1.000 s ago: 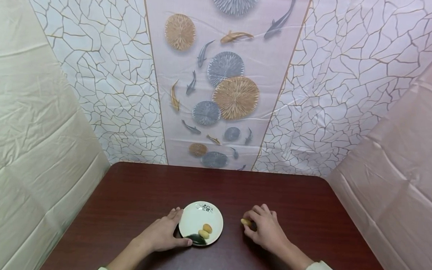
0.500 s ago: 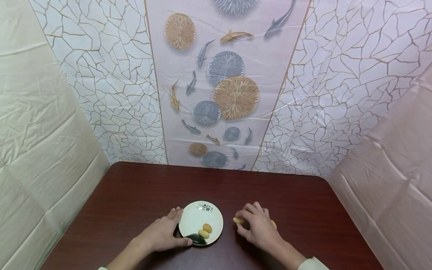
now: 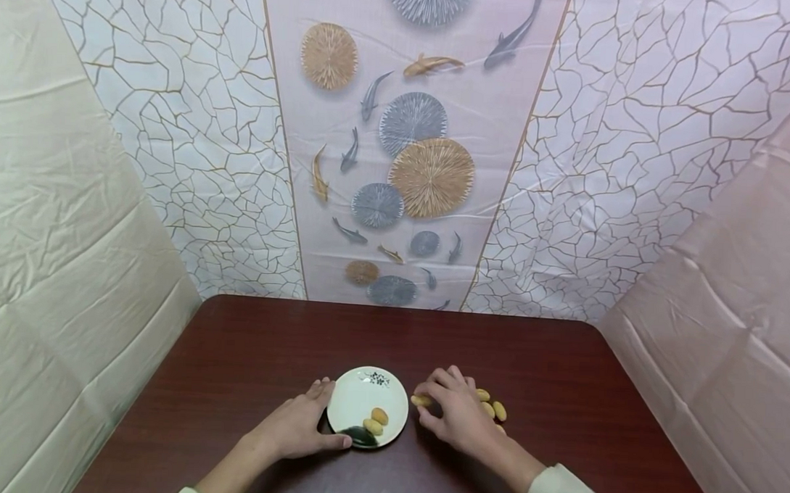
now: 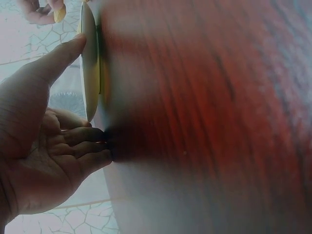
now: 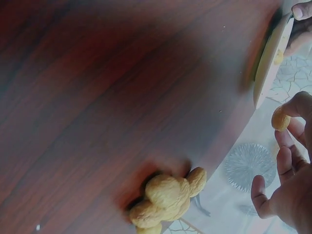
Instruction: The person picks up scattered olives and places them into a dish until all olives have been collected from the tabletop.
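Observation:
A white plate with a small flower print and a dark green patch lies on the table, bearing two small yellow oval pieces. My left hand rests against its left rim, thumb at the near edge, the other fingers fairly straight. Right of the plate, my right hand pinches a wrinkled yellow oval piece between thumb and fingertips. In the right wrist view this piece is held above table level, short of the plate.
Behind the right hand, several more yellow pieces lie clustered on the dark red-brown table. A patterned cloth hangs beyond the far edge, and pale cloths flank both sides.
The right hand has moved left toward the plate with its yellow piece, uncovering the cluster on the table. The left hand and plate stay put.

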`<state>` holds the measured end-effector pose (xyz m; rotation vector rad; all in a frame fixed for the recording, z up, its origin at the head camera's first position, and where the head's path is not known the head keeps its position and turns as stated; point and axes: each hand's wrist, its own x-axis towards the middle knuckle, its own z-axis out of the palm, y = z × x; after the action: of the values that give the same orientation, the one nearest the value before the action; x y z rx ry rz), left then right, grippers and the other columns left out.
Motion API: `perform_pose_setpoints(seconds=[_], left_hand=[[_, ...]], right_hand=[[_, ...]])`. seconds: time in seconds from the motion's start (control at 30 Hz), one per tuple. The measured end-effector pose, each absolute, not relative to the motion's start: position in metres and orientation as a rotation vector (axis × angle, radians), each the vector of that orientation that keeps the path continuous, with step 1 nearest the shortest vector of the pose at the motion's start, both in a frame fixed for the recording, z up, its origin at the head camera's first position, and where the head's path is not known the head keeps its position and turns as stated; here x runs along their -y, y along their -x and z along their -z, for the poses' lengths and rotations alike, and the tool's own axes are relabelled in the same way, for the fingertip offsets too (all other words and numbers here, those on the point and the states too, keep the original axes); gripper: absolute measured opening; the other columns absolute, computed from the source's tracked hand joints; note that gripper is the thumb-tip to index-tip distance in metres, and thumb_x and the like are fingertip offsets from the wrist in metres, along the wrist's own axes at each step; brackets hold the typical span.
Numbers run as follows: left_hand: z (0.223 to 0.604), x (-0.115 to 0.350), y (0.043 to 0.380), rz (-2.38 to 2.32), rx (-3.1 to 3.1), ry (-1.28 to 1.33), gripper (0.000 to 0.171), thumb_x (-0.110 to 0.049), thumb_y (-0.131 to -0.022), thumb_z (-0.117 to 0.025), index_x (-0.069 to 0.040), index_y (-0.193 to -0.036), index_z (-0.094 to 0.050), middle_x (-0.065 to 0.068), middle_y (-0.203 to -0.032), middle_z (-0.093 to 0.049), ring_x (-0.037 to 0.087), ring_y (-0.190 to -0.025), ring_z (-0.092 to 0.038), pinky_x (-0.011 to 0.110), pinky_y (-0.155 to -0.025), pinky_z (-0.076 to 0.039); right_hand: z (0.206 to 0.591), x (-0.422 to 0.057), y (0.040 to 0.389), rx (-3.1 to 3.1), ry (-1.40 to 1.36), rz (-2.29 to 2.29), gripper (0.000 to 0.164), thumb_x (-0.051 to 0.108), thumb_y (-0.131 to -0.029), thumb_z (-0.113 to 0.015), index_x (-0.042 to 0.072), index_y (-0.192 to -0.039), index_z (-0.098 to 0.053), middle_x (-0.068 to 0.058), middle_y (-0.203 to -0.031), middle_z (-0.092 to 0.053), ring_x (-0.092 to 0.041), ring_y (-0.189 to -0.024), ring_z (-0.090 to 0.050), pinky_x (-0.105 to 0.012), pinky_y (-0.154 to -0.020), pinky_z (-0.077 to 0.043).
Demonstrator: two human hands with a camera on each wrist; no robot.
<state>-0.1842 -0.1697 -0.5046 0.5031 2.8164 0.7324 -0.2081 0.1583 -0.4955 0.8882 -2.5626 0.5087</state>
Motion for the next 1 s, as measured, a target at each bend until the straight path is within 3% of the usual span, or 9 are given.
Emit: perform_pose_setpoints(seconds=[1.0], left_hand=[[0.503,0.170,0.184,-0.717,-2.828,-0.509,0.120,-0.068,-0.087,-0.085,0.008,-0.167,-0.038,0.031,-0.174,-0.039,0.046,-0.164,-0.040,0.068,-0.125,-0.044]], right_hand=[[0.501,-0.126,0.210,2.633,-0.959,-0.569,0.015,0.020,-0.093,-0.090,0.021,-0.105,-0.081,0.008,-0.105,-0.071,-0.008,-0.094,-0.049,-0.031,-0.078,-0.036]])
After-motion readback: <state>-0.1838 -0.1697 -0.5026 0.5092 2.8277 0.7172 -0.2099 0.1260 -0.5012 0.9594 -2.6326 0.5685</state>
